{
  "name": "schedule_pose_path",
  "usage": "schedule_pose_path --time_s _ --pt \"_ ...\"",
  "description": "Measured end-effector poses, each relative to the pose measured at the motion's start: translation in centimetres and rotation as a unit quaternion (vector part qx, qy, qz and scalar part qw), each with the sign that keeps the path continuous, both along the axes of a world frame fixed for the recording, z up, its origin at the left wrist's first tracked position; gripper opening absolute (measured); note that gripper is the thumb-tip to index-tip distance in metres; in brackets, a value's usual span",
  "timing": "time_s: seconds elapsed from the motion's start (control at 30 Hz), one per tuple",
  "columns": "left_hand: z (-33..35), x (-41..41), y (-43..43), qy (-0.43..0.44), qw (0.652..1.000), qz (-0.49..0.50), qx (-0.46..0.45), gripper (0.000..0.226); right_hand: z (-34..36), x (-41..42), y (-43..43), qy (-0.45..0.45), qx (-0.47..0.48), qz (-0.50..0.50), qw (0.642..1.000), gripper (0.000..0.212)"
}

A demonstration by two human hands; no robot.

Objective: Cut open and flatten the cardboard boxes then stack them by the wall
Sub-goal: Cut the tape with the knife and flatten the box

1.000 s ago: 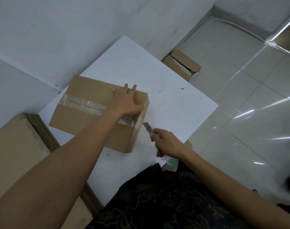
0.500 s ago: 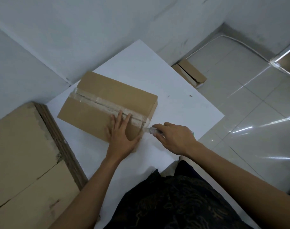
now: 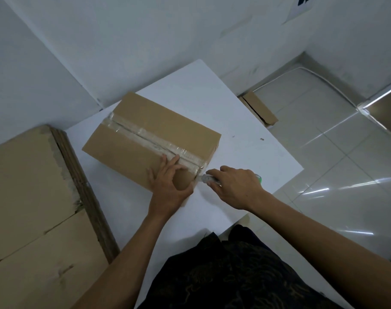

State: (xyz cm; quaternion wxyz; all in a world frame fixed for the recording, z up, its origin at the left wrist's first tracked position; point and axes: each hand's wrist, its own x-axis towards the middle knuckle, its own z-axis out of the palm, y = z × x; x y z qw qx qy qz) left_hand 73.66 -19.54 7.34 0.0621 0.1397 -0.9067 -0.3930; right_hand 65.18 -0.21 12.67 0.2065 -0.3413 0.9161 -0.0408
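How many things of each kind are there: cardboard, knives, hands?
Taped cardboard box: 1
Pile of flat cardboard: 1
Cardboard piece on floor: 1
Utility knife: 1
Hands: 2 (left hand, right hand)
Total: 6

Item one: the brown rectangular cardboard box (image 3: 150,139) sits on the white square table top (image 3: 245,157), toward its far left side, near the white plaster wall (image 3: 123,52). A clear tape strip (image 3: 145,139) runs along the middle of its upper face. The left hand (image 3: 167,186) rests on the box's near right corner. Just right of it, the right hand (image 3: 237,186) grips a clear-bodied utility knife (image 3: 206,179), tip at the tape's near end. Left of the table lies a stack of large flat cardboard sheets (image 3: 23,197). Far right, on the pale tiled floor (image 3: 346,163) beside the wall, lies a small flattened cardboard box (image 3: 259,108).
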Motion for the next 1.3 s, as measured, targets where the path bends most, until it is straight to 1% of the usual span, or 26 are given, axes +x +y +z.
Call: schedule_pose_path --time_s 0.23,0.33,0.4,0.47,0.5,0.57,0.63,0.7,0.77,0.83,0.9,0.97,1.03,1.07,1.13,1.2,1.3 --pt "0.0 0.2 0.0 0.022 0.999 -0.008 -0.025 0.040 -0.5 0.4 -0.8 0.086 0.026 0.020 0.996 0.047" --pt "-0.5 0.5 -0.2 0.022 0.998 -0.022 -0.051 0.039 -0.2 -0.8 0.0 0.095 0.031 -0.016 0.995 0.048" --pt "-0.6 0.5 -0.2 0.021 0.997 -0.028 -0.067 0.038 0.1 -1.7 0.4 0.101 0.049 -0.014 0.994 0.049" --pt "-0.6 0.5 0.0 0.016 0.997 -0.027 -0.073 0.038 0.3 -1.9 0.5 0.093 0.040 -0.005 0.995 0.049" --pt "-0.5 0.5 0.0 0.015 0.997 -0.025 -0.074 0.039 0.3 -1.9 0.6 0.077 0.023 -0.003 0.997 0.049" --pt "-0.2 0.5 0.1 0.008 0.997 -0.022 -0.067 0.041 -0.3 -1.6 1.2 0.016 -0.002 -0.011 1.000 0.050" --pt "0.0 0.3 0.1 -0.012 0.998 -0.015 -0.054 0.049 -1.8 -1.3 2.8 -0.046 0.005 -0.043 0.998 0.050" --pt "0.1 -0.1 0.3 -0.045 0.997 -0.005 -0.068 0.064 -4.0 -1.5 4.9 -0.112 0.030 -0.106 0.988 0.049" --pt "0.1 -0.5 0.5 -0.085 0.991 0.010 -0.104 0.084 -5.6 -1.8 6.1 -0.170 0.045 -0.167 0.970 0.059" --pt "0.2 -0.7 0.9 -0.135 0.983 0.025 -0.124 0.101 -6.4 -2.1 6.2 -0.193 0.016 -0.204 0.960 0.069" --pt "0.5 -0.8 1.5 -0.176 0.975 0.024 -0.132 0.108 -6.4 -2.6 5.5 -0.176 -0.038 -0.214 0.960 0.073" --pt "0.9 -0.7 2.0 -0.195 0.971 0.014 -0.136 0.108 -6.0 -3.6 4.5 -0.148 -0.095 -0.203 0.963 0.073" --pt "1.3 -0.4 2.2 -0.201 0.971 0.008 -0.132 0.101 -5.5 -4.8 3.6 -0.112 -0.167 -0.198 0.959 0.075" --pt "1.3 -0.2 2.2 -0.202 0.971 0.006 -0.130 0.098 -5.2 -5.6 3.1 -0.082 -0.194 -0.176 0.962 0.076" --pt "1.4 0.0 2.2 -0.205 0.970 0.006 -0.128 0.094 -4.6 -7.4 1.9 -0.016 -0.202 -0.066 0.977 0.083" --pt "1.5 0.2 2.2 -0.217 0.967 0.009 -0.130 0.092 -3.6 -9.3 0.6 0.006 -0.167 0.060 0.984 0.095" --pt "1.9 0.5 2.5 -0.234 0.964 0.018 -0.127 0.090 -2.9 -12.3 -1.7 0.018 -0.114 0.211 0.971 0.103"
